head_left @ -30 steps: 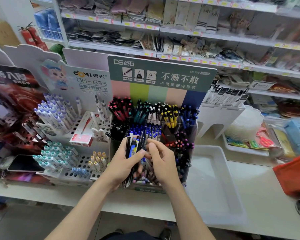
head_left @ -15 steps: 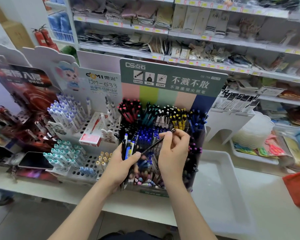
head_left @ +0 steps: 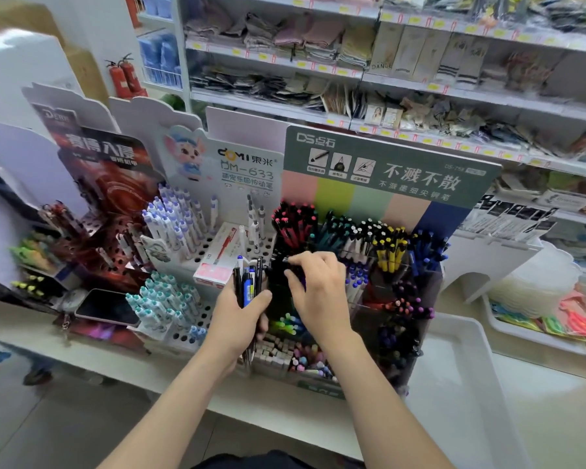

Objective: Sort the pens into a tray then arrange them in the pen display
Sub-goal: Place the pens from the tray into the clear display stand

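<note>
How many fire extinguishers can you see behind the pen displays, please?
2. One fire extinguisher stands at the upper left behind the display boards, the second extinguisher right beside it; more may be hidden.

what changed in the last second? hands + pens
Right hand lifted one black pen from beside the left hand's bundle, then carried it back and left to the black pens in the pen display. Blur hides whether it still pinches the pen. Left hand keeps its grip on the bundle of pens. White tray unchanged.
</note>
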`<action>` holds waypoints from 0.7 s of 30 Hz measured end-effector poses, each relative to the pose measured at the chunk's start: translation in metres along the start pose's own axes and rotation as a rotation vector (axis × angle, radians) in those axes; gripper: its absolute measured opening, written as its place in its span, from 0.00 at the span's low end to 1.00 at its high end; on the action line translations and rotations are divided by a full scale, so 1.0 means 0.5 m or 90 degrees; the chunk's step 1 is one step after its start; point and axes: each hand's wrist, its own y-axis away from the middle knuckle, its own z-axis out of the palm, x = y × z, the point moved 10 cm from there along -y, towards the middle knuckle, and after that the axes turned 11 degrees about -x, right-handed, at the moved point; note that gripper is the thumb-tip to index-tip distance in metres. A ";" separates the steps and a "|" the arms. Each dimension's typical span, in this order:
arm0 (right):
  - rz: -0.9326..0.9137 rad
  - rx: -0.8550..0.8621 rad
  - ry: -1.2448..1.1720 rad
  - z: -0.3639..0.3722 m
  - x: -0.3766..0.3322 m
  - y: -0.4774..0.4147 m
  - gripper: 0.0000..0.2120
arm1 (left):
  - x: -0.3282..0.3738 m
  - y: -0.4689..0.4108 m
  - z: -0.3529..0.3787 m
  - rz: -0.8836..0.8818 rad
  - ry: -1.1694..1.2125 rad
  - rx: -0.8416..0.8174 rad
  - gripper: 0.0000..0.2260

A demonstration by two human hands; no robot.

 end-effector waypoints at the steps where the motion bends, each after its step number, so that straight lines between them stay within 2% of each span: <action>1: -0.001 -0.015 0.016 0.004 0.004 0.000 0.07 | 0.001 -0.004 0.005 -0.002 0.011 -0.021 0.09; 3: 0.055 -0.002 0.032 0.001 0.025 -0.001 0.08 | 0.012 -0.010 0.017 0.007 0.029 -0.064 0.11; 5: 0.112 0.002 0.015 0.001 0.036 0.000 0.16 | 0.029 -0.017 0.031 0.020 0.017 -0.101 0.12; 7: 0.032 -0.061 0.013 0.020 0.011 -0.003 0.19 | 0.037 -0.023 0.032 0.025 -0.013 -0.104 0.09; 9: -0.055 -0.136 0.022 0.036 -0.006 -0.005 0.20 | 0.036 -0.029 0.014 0.024 -0.032 -0.061 0.06; 11: -0.051 -0.159 0.005 0.034 0.006 -0.020 0.21 | 0.035 -0.032 -0.002 0.024 -0.022 -0.036 0.06; 14: 0.066 -0.089 0.037 0.014 0.034 -0.039 0.19 | 0.033 -0.029 -0.004 0.015 -0.004 -0.077 0.07; 17: 0.043 -0.031 0.096 0.001 -0.002 -0.033 0.09 | 0.033 -0.021 0.009 0.001 0.026 -0.137 0.11; 19: 0.043 0.005 0.035 -0.018 -0.023 -0.022 0.07 | 0.037 -0.013 0.016 -0.008 0.036 -0.167 0.11; 21: 0.126 0.001 -0.128 -0.028 -0.019 -0.015 0.10 | 0.044 -0.007 0.027 -0.006 0.042 -0.201 0.10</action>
